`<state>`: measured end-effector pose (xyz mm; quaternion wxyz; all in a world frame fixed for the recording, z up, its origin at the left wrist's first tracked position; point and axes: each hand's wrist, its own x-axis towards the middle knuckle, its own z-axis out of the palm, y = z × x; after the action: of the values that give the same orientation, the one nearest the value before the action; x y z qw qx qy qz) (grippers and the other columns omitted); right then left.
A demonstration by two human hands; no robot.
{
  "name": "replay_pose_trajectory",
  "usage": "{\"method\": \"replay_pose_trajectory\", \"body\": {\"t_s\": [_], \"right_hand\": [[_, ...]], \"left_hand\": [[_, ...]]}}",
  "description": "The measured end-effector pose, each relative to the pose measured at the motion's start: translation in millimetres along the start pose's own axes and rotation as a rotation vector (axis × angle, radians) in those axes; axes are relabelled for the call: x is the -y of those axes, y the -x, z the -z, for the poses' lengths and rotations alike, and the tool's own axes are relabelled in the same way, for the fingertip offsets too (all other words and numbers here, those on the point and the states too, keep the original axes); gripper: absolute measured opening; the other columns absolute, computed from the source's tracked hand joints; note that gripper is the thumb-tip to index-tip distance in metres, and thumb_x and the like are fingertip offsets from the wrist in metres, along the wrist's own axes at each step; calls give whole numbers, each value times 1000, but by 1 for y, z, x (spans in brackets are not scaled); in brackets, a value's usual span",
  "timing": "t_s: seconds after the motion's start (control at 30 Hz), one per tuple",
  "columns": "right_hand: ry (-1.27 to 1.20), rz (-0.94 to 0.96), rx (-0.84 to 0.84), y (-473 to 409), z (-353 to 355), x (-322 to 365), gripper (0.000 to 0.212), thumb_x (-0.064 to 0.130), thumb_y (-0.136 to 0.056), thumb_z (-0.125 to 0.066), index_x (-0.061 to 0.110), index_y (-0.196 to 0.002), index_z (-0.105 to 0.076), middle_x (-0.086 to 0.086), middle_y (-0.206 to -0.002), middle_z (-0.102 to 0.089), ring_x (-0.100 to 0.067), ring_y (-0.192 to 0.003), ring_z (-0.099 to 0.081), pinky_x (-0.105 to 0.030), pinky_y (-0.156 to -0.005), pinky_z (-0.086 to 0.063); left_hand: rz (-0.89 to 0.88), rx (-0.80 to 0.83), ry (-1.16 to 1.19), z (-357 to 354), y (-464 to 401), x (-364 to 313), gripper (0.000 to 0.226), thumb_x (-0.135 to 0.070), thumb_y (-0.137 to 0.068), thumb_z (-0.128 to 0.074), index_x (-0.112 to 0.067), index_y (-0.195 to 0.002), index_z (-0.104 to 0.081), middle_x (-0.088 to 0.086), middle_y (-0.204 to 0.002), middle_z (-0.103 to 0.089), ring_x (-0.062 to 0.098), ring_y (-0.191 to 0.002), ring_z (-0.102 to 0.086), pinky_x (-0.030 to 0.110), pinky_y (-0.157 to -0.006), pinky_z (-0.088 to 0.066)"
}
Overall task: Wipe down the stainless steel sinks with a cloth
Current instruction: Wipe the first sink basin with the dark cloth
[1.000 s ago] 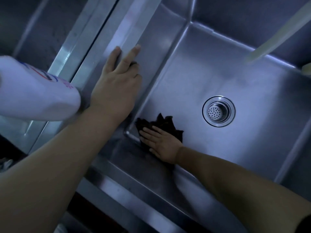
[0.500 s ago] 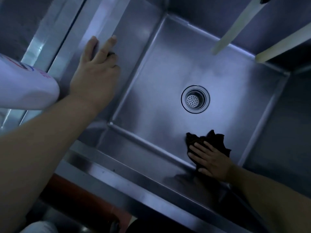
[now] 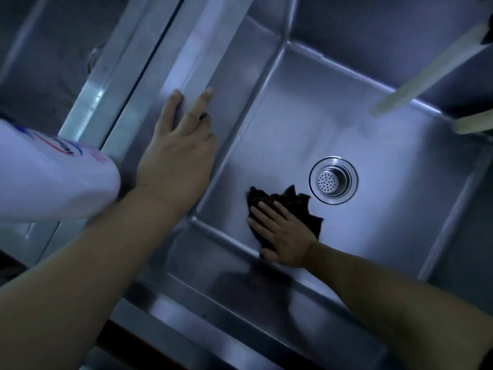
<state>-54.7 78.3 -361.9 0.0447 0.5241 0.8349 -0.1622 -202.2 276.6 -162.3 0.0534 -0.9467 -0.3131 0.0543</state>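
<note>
The right hand (image 3: 282,232) lies flat, fingers straight and slightly spread, pressing a dark cloth (image 3: 288,206) against the floor of the stainless steel sink (image 3: 386,145). The cloth sits on the basin floor near the front wall, just beside and to the left of the round drain strainer (image 3: 333,180), not touching it; crumpled edges of the cloth project beyond the fingertips and the far side of the hand. The left hand (image 3: 177,153) rests on the left rim of the sink, thumb on the flat top of the rim, index finger extended along the inner wall, remaining fingers bent over the edge; it grasps nothing. A white bottle (image 3: 50,180) with printed lettering lies at the left edge of the view, beside the left wrist. Two pale spouts (image 3: 426,76) extend over the basin from the upper right
</note>
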Motion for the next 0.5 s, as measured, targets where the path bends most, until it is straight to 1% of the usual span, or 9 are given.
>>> {"method": "replay_pose_trajectory", "body": {"t_s": [0.07,0.13,0.2,0.3,0.33,0.4,0.43,0.5], "right_hand": [[-1,-4,-9,-38,6,2,77,58,-83,-44,14,-146,-34,-13,-153,-29,-33,-143,-22,-56,-115,-12],[-18,-22,-19,-71,11,0,79,58,-87,-41,13,-149,-24,-12,-156,-20,-32,-145,-12,-54,-116,-1],[-26,-79,-23,-97,16,-7,81,58,-88,-39,12,-151,-16,-12,-158,-11,-30,-146,-4,-51,-116,7],[-27,-213,-41,-120,23,-21,84,60,-89,-35,12,-152,-8,-12,-159,-6,-29,-147,3,-48,-117,9],[-31,-253,-53,-126,25,-26,84,61,-89,-33,11,-151,-6,-12,-159,-6,-29,-147,4,-47,-118,8],[-58,-341,-82,-137,30,-38,84,62,-90,-30,9,-151,-6,-14,-159,-5,-29,-147,4,-46,-119,4],[-77,-388,-93,-143,32,-45,84,62,-91,-28,7,-151,-7,-15,-159,-5,-29,-147,4,-47,-119,3],[-103,-479,-113,-156,38,-61,81,59,-93,-22,5,-151,-5,-16,-159,-3,-29,-147,6,-46,-119,2]], "left_hand": [[1,-6,1,-1,0,1,34,-13,-88,-32,-1,-90,-63,20,-117,-58,28,-145,-12,54,-116,-5],[-1,-15,5,-2,-1,2,35,-15,-89,-30,-3,-88,-63,18,-111,-61,27,-145,-13,54,-117,-6],[0,-38,19,-3,0,3,36,-16,-91,-29,-6,-86,-63,15,-109,-64,24,-145,-16,51,-117,-11],[13,-116,36,-1,-8,0,29,-14,-91,-36,-8,-88,-65,12,-111,-65,21,-138,-30,46,-113,-20],[20,-156,41,0,-15,-2,28,-13,-92,-38,-8,-91,-65,11,-114,-65,22,-133,-36,44,-109,-23],[64,-231,47,4,-32,-6,33,-13,-94,-35,-8,-104,-66,12,-124,-61,27,-128,-45,41,-105,-26],[92,-252,43,7,-43,-7,36,-14,-94,-33,-8,-112,-64,13,-131,-57,30,-129,-46,41,-106,-26],[140,-236,35,13,-66,-7,43,-16,-91,-33,-10,-127,-56,14,-143,-46,33,-135,-38,42,-111,-22]]}}
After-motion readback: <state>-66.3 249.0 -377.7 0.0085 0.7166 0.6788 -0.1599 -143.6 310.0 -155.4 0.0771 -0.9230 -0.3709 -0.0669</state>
